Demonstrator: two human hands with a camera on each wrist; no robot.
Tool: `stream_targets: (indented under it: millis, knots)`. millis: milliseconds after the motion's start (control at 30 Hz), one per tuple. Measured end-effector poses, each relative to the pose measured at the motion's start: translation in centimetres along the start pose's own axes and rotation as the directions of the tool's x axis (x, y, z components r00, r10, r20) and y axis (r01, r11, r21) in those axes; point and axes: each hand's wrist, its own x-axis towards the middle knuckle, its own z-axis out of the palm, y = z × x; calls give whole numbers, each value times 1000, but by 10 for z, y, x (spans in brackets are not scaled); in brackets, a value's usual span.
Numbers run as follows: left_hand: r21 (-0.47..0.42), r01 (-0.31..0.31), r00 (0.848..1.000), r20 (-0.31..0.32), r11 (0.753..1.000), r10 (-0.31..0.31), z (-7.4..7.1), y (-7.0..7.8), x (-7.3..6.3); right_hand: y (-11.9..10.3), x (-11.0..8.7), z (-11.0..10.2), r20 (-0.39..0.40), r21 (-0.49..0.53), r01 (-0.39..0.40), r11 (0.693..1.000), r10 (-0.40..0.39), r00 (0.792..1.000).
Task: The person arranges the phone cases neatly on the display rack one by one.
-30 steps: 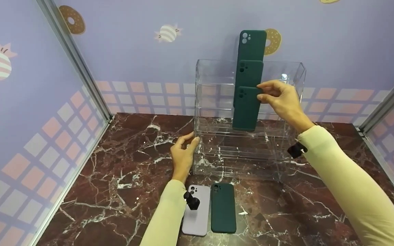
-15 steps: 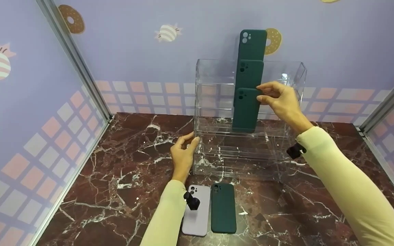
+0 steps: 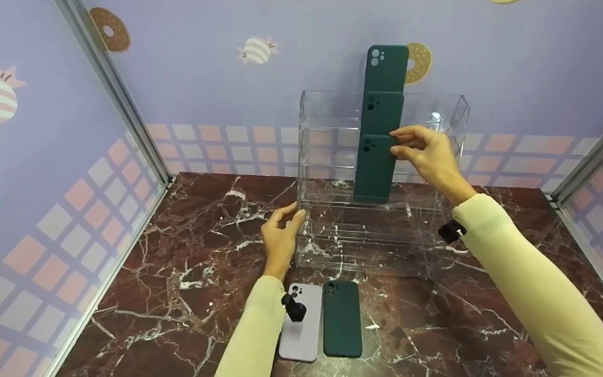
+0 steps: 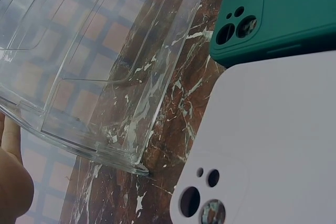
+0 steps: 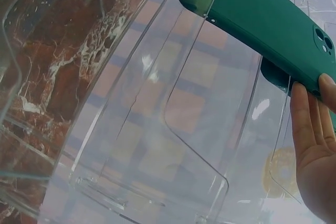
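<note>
My right hand (image 3: 427,154) pinches the upper right edge of a dark green phone case (image 3: 375,173) between thumb and fingers. That case stands upright, its lower end behind a clear front lip of the tiered acrylic display rack (image 5: 194,108). Behind and above it, two more green phone cases stand in higher tiers: a middle one (image 3: 383,112) and a top one (image 3: 387,70). My left hand (image 3: 280,235) holds the left side wall of the rack, thumb on the near side; in the left wrist view only part of this hand (image 4: 13,177) shows.
On the marble-patterned table (image 3: 191,324), in front of the rack, lie a pale lilac phone case (image 3: 301,340) and another green phone case (image 3: 342,319), side by side. My left sleeve partly covers the lilac one. A patterned wall (image 3: 202,94) rises close behind the rack.
The front green case in my right hand has come down slightly, its lower end now behind the tier's lip, and shifted a little left. My left hand stays on the rack.
</note>
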Motion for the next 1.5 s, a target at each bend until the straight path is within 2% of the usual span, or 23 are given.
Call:
stream_targets:
  millis: [267, 433, 600, 800, 1000, 1333, 1500]
  knots:
    - [-4, 13, 1000, 11, 1000, -13, -1, 0, 0, -2, -2, -3, -25, -64, 22, 998, -23, 999]
    - [4, 12, 1000, 8, 1000, -12, 0, -1, 0, 0, -9, -7, -74, -5, 45, 999, -45, 996]
    - [3, 13, 1000, 4, 1000, -13, 0, -1, 0, -1, -24, -13, -97, 28, 55, 998, -52, 994]
    - [0, 26, 1000, -5, 1000, -26, 1, 0, 1, 0, -50, -16, -39, 55, 40, 998, -38, 999]
    - [11, 31, 1000, -2, 999, -31, 0, 2, 0, 7, -79, -7, 48, 71, -7, 997, 3, 999]
    - [14, 33, 999, -3, 999, -33, 1, 1, 1, 27, -128, 13, 85, 70, -51, 996, 45, 995]
    - [15, 25, 1000, -11, 1000, -25, 1, -1, 1, 39, -148, 23, 111, 119, -92, 989, 79, 991]
